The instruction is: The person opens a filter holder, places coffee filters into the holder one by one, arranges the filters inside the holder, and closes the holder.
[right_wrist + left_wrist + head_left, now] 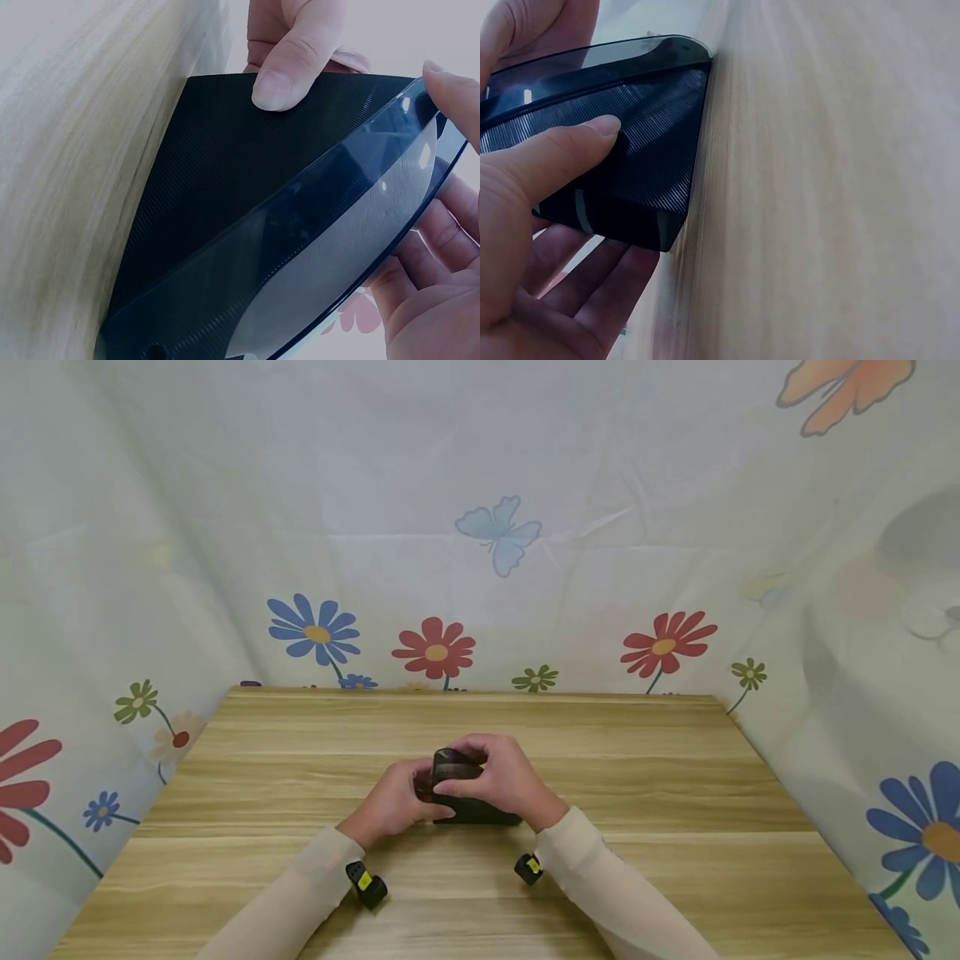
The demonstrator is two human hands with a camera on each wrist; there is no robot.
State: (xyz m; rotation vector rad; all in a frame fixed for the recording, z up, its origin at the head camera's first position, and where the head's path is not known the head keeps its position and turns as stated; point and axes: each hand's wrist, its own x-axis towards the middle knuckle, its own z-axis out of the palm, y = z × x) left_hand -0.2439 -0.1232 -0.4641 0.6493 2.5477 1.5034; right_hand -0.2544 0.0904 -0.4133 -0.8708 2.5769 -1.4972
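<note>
A wedge-shaped black box (480, 812) with finely ribbed sides stands on the table near its middle. Its sloping top is a smoky see-through cover (292, 202), and a pale grey curved shape shows through it in the right wrist view. My left hand (397, 802) grips the box's left end. In the left wrist view its thumb presses the ribbed side (656, 150), while the fingers lie behind and below. My right hand (506, 781) holds the cover's raised end between thumb and fingers. Whether the cover is loose from the box I cannot tell.
The wood-grain table (600, 743) extends round both hands. Behind it and at both sides hangs a pale cloth (375, 485) printed with flowers and butterflies. A small black camera with a yellow label sits at each wrist.
</note>
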